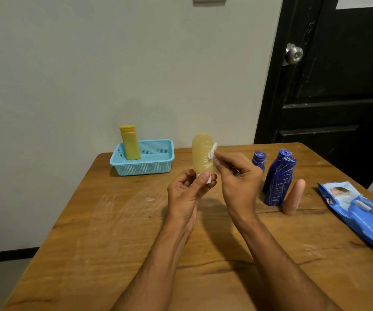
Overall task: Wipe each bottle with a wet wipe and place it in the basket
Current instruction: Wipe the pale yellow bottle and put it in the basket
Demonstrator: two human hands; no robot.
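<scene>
Head view: one opaque yellow plastic bottle [130,142] stands in the light-blue mesh basket [156,163]; left hand [188,189] pinches a translucent amber bottle's [202,153] cap end, right hand [237,176] pinching a wadded white wet wipe [212,151] against it, while seemingly four bottles [278,180] wait on the wooden worktop [118,232].

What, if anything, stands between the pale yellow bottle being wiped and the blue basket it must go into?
Nothing visible does. The pale yellow bottle, held by the left hand, is just right of the blue basket, with only bare table between. The yellow bottle in the basket occupies its left end; the rest looks free.
</scene>
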